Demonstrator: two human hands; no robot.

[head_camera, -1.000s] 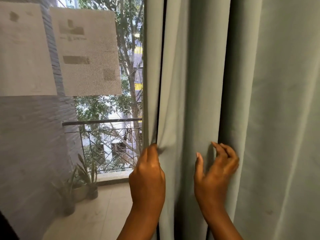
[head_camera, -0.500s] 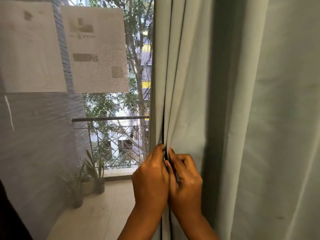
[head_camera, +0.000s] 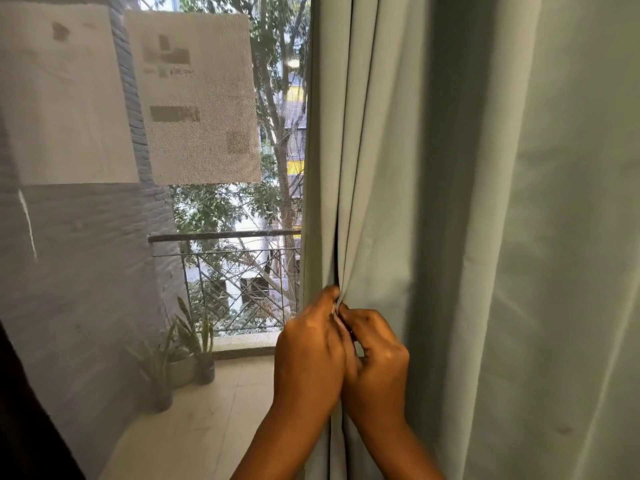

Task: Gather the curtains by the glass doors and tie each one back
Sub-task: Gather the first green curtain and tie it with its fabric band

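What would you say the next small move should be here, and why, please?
Probably keep the left hand pinching the folds it has and send the right hand rightward to pull in another pleat. Both hands meet at the curtain's left edge, holding only a narrow bunch, while most of the fabric to the right hangs ungathered. No tie-back is visible.

The curtain [head_camera: 485,237] filled the whole right side in hanging folds — no passage there. Left of its edge lay open room up to the mesh screen [head_camera: 86,271], which closed off the balcony railing [head_camera: 225,237] and potted plants [head_camera: 194,351] beyond.
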